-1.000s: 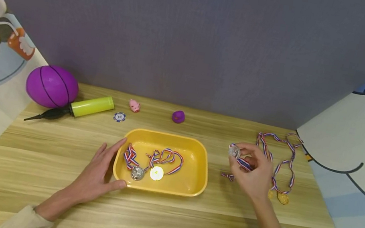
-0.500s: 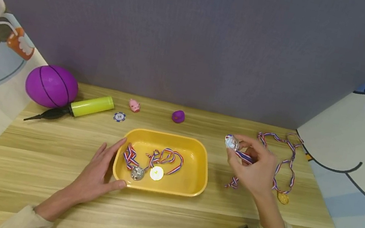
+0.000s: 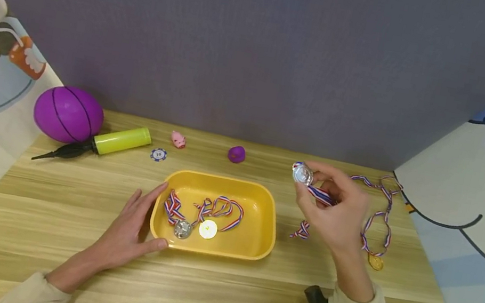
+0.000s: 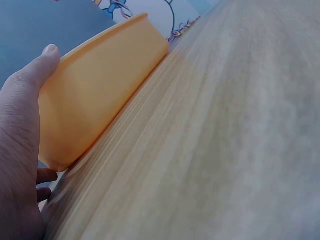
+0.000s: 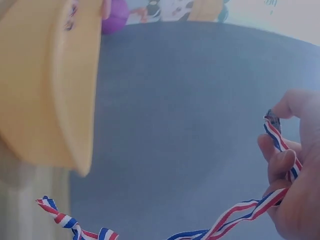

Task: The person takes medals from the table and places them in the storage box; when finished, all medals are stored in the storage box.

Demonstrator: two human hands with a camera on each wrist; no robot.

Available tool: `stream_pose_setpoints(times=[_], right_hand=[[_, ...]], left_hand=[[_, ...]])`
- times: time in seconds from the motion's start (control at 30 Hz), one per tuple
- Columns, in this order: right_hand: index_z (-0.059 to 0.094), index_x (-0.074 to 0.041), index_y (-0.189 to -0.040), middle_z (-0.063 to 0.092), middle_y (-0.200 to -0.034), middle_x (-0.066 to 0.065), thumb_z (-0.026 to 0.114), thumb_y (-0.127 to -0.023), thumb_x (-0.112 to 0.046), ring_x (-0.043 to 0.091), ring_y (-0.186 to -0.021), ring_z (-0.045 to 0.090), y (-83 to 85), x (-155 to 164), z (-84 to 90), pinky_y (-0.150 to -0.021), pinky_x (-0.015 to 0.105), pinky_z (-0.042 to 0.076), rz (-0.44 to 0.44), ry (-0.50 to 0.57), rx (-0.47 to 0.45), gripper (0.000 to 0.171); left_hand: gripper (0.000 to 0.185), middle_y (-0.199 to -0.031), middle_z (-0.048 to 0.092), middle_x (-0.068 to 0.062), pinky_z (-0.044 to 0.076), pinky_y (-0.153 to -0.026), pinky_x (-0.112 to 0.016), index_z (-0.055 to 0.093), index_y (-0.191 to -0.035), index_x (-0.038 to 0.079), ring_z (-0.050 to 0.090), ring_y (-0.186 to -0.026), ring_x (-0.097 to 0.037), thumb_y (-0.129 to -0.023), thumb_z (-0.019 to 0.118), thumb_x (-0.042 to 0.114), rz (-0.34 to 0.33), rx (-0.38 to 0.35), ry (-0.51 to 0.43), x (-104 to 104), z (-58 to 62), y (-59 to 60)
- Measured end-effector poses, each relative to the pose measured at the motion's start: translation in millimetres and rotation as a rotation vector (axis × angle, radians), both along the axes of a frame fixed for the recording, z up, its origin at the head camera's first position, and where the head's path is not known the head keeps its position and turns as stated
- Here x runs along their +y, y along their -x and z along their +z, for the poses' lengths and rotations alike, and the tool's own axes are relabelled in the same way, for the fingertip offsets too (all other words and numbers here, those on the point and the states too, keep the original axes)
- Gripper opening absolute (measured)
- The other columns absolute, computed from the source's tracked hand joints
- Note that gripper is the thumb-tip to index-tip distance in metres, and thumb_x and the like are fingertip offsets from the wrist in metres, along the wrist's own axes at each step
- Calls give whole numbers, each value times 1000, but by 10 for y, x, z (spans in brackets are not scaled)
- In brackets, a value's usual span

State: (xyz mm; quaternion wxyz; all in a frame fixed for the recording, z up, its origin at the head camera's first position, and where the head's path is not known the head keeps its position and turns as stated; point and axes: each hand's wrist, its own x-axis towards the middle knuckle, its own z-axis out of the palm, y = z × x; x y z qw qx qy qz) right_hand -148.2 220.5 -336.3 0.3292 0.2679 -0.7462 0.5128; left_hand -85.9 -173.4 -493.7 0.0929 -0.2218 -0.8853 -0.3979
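Note:
A yellow tray point(image 3: 268, 220) sits mid-table with two ribboned medals inside, one silver point(image 3: 182, 229) and one pale point(image 3: 208, 229). My left hand point(image 3: 131, 229) rests open against the tray's left wall, seen close in the left wrist view as the tray point(image 4: 100, 95) beside my left hand point(image 4: 20, 150). My right hand point(image 3: 334, 211) is raised right of the tray and pinches a silver medal point(image 3: 302, 174); its striped ribbon point(image 3: 301, 231) hangs down to the table. In the right wrist view the ribbon point(image 5: 235, 215) trails from my right hand point(image 5: 292, 165).
More medals with ribbons point(image 3: 377, 218) lie at the right, a gold one point(image 3: 375, 262) nearest. At the back stand a purple ball point(image 3: 68, 113), a yellow-green pump point(image 3: 120, 140), a blue chip point(image 3: 158, 154), a pink pig toy point(image 3: 178, 139) and a purple toy point(image 3: 236, 154). Cartoon panels flank the table.
My right hand has lifted the silver medal up and leftward, toward the tray's far right corner, dragging its ribbon along. My left hand has stayed against the tray.

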Motion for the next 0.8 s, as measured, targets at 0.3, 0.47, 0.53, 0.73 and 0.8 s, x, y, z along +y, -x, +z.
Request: stream_pose_setpoints(times=[0.3,0.47,0.53,0.73,0.8], right_hand=[[82,6,-111,71,-77,3,80,-82,-3,4,-46,42,-68,-316,250,-41,14,28,89,45,12,30],[81,5,-112,72,-78,6,80,-83,-5,6,-46,45,-82,-505,302,-41,14,30,114,52,15,30],[80,6,-112,72,-78,8,80,-84,-5,6,-46,45,-83,-569,310,-40,15,31,132,48,18,31],[78,8,-114,73,-77,10,81,-85,-4,8,-45,46,-72,-735,205,-39,16,34,169,13,-1,31],[79,6,-113,73,-78,9,82,-85,-4,9,-45,46,-66,-786,112,-40,16,35,165,-4,-13,30]], left_hand=[[116,-175,38,-24,3,-139,-60,16,-179,17,42,-156,-54,-97,59,86,0,0,1,-1,-2,8],[116,-176,37,-24,3,-139,-60,16,-179,18,40,-156,-55,-96,60,85,2,-11,2,-8,3,6],[116,-176,37,-24,3,-139,-60,16,-179,17,41,-156,-55,-96,61,85,2,-10,3,-9,8,9],[116,-176,38,-24,3,-139,-59,17,-179,17,42,-155,-54,-96,63,84,-1,-7,3,-8,8,14],[116,-176,38,-24,3,-139,-59,17,-179,17,43,-155,-54,-96,63,83,-1,-8,2,-5,5,12]])
